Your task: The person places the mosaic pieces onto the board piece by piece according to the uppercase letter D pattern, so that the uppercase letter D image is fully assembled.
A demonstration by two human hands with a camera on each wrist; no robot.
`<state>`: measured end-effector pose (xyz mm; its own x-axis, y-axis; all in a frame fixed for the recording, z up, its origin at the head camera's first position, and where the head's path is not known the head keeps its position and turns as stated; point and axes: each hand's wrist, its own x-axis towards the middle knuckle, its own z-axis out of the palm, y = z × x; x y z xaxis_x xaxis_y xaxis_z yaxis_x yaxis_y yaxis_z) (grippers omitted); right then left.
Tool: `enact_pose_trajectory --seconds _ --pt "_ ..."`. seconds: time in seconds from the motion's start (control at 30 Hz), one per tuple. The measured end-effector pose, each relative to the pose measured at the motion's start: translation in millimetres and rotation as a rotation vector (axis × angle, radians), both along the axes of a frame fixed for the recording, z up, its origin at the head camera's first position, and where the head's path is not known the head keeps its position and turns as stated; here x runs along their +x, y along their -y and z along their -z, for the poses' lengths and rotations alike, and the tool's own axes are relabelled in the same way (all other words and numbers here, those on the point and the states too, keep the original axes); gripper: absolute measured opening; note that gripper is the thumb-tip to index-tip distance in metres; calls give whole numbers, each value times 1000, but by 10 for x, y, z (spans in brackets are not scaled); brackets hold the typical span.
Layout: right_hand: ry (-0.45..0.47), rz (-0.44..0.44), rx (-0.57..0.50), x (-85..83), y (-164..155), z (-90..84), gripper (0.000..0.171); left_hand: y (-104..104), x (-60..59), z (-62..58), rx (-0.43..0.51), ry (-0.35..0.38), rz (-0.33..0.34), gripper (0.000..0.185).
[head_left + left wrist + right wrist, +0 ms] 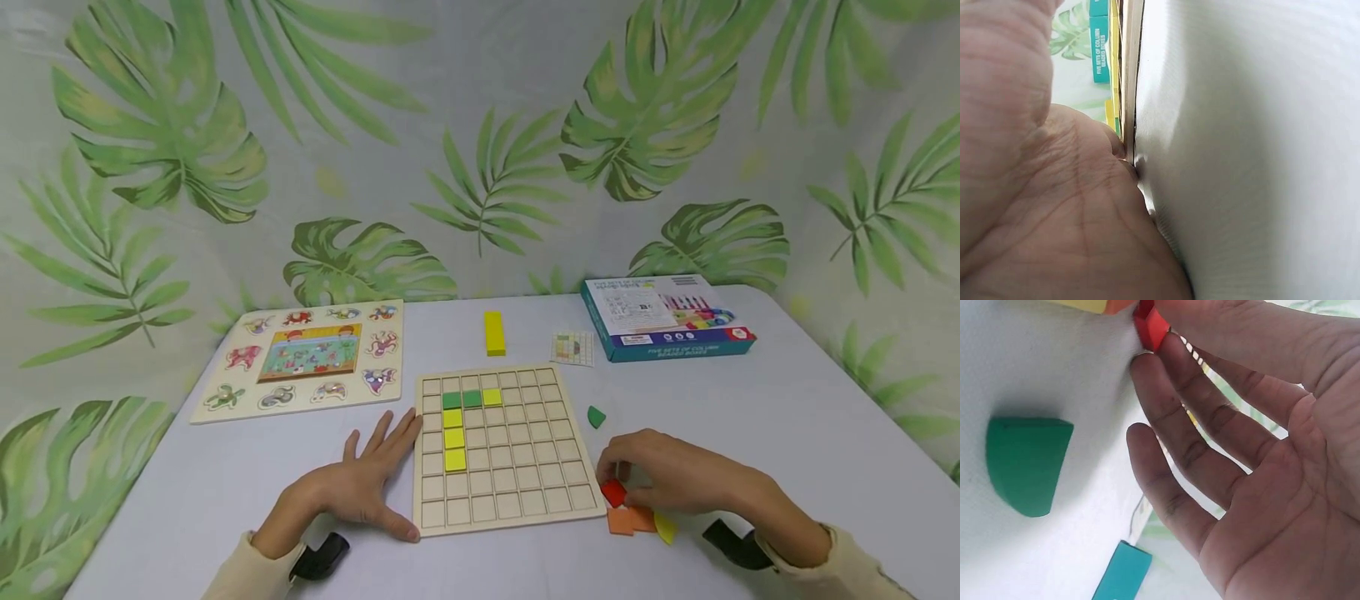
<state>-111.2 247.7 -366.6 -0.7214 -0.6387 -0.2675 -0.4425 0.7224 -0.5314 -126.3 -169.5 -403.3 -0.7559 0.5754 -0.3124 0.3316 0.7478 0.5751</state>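
A wooden grid board (pixel 521 477) lies in front of me, with green tiles (pixel 471 399) and yellow tiles (pixel 454 437) in some upper-left squares. My left hand (pixel 363 487) has its fingers spread along the board's left edge, its thumb at the lower-left corner. In the left wrist view the palm hides most of the board. Beyond the board's right edge, my right hand (pixel 675 475) pinches a red tile (pixel 1150 326) between thumb and fingers. Close under that hand lie orange tiles (pixel 620 522) and a yellow rounded piece (pixel 665 527). A green quarter-round piece (pixel 596 417) lies farther back.
An animal puzzle board (pixel 300 402) lies at the back left. Behind the grid board are a yellow bar (pixel 494 333) and a small pattern card (pixel 572 348). A teal-sided box (pixel 678 352) lies at the back right, with leaf-print cloth (pixel 495 192) behind the table.
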Motion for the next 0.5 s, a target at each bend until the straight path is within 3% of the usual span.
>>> enact_pose_trajectory --seconds 0.23,0.5 --pt "3 -4 -22 -13 -43 24 25 4 2 10 3 -6 0 139" --pt "11 -21 -27 29 -75 38 13 8 0 7 6 -3 2 140"
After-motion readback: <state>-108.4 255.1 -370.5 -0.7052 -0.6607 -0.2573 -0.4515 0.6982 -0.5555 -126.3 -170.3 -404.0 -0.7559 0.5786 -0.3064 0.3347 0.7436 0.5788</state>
